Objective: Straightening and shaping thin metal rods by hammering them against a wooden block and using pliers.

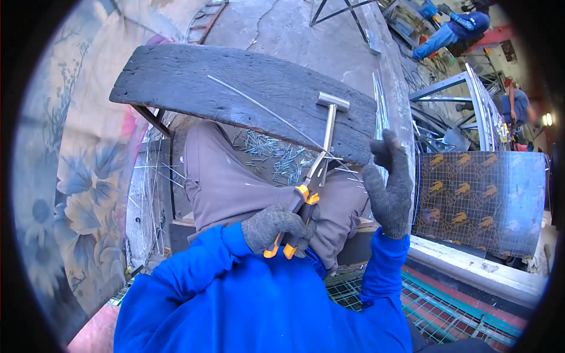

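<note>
My left hand [275, 228], in a dark grey knit glove, is closed round the orange-and-black handles of a pair of pliers [307, 199] in front of my chest. Their jaws point away from me, toward the bench's near edge. A thin metal rod [259, 105] lies slantwise over the dark wooden bench [194, 73], its near end by the jaws; whether they grip it I cannot tell. A metal hammer [333, 103] with a cylindrical head rests on the bench. Raised on the right, my gloved right hand [389, 191] has thumb and fingers apart, beside a bundle of thin rods [380, 103].
Many short cut metal pieces [285, 162] are scattered on the ground below the bench. A patterned dark panel [477, 200] and a metal frame [479, 112] stand on the right. A flowered curtain [82, 194] hangs at left. Another person [459, 29] works at the far right.
</note>
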Action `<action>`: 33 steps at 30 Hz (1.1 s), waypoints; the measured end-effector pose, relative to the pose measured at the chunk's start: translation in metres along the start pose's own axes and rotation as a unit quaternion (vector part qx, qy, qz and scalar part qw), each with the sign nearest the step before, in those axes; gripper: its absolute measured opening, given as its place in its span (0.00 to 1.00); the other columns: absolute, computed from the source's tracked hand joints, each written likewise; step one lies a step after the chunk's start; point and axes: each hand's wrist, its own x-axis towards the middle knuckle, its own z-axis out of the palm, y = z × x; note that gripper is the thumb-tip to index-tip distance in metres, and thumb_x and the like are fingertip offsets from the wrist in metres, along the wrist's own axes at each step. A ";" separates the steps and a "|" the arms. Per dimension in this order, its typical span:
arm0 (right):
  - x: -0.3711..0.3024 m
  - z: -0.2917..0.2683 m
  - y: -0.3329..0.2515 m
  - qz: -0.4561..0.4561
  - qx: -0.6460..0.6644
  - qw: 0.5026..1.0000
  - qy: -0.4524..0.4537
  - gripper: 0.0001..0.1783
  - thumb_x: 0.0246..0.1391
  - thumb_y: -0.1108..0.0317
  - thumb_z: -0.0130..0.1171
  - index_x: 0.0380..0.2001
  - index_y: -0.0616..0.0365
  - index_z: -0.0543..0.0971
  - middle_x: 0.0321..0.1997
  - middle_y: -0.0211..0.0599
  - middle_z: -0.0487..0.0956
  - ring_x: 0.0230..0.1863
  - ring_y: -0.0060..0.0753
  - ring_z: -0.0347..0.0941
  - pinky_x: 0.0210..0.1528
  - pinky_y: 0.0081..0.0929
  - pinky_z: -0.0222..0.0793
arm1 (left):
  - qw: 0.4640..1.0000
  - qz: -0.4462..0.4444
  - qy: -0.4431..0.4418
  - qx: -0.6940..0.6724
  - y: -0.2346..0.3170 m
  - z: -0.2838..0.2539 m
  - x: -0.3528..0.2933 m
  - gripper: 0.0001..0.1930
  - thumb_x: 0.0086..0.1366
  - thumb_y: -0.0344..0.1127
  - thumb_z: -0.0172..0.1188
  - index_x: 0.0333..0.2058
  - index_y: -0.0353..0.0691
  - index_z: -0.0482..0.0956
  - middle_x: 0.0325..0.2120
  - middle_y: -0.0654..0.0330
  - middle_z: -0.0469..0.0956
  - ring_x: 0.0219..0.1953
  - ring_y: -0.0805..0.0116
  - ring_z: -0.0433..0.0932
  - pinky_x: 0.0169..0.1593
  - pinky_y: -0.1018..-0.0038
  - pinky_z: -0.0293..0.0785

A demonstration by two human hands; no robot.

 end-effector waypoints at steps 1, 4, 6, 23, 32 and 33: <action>0.002 -0.006 0.002 -0.015 -0.073 0.995 -0.073 0.33 0.54 0.69 0.68 0.63 0.63 0.70 0.57 0.51 0.78 0.58 0.42 0.76 0.60 0.37 0.71 | 1.000 0.001 0.001 0.001 -0.002 -0.004 -0.001 0.21 0.55 0.33 0.62 0.46 0.33 0.69 0.32 0.52 0.77 0.30 0.58 0.82 0.36 0.64 0.81; -0.001 -0.011 0.016 -0.046 -0.193 0.962 -0.190 0.29 0.58 0.68 0.66 0.61 0.63 0.73 0.56 0.48 0.79 0.58 0.36 0.76 0.59 0.34 0.71 | 0.997 0.028 -0.023 0.063 0.000 -0.008 -0.001 0.22 0.54 0.33 0.62 0.47 0.33 0.68 0.32 0.52 0.76 0.30 0.58 0.82 0.37 0.62 0.82; -0.009 -0.004 0.025 0.060 -0.054 0.969 -0.234 0.25 0.58 0.70 0.66 0.59 0.63 0.75 0.49 0.47 0.83 0.52 0.35 0.80 0.55 0.32 0.74 | 1.000 -0.002 -0.009 0.017 0.005 -0.001 -0.001 0.23 0.54 0.32 0.62 0.48 0.33 0.67 0.32 0.52 0.76 0.30 0.58 0.82 0.38 0.62 0.82; -0.003 0.006 0.019 -0.112 -0.150 0.973 -0.132 0.09 0.55 0.73 0.65 0.40 0.60 0.83 0.36 0.46 0.84 0.35 0.48 0.82 0.37 0.37 0.77 | 0.996 -0.042 0.013 0.078 -0.005 -0.019 -0.008 0.13 0.59 0.29 0.60 0.42 0.33 0.81 0.35 0.53 0.82 0.39 0.63 0.81 0.43 0.70 0.76; 0.000 0.009 0.020 -0.150 -0.150 0.967 -0.143 0.10 0.57 0.75 0.64 0.42 0.63 0.82 0.36 0.46 0.84 0.35 0.39 0.83 0.36 0.32 0.76 | 0.983 0.002 -0.028 0.179 -0.009 -0.031 -0.007 0.18 0.52 0.24 0.62 0.44 0.33 0.75 0.38 0.49 0.80 0.38 0.60 0.81 0.41 0.66 0.78; 0.000 0.011 0.021 -0.153 -0.138 0.968 -0.146 0.10 0.57 0.75 0.64 0.43 0.63 0.82 0.37 0.46 0.84 0.35 0.38 0.83 0.36 0.31 0.76 | 0.987 0.038 -0.067 0.140 -0.022 -0.046 -0.002 0.18 0.50 0.23 0.61 0.43 0.35 0.73 0.36 0.51 0.78 0.34 0.61 0.79 0.37 0.66 0.76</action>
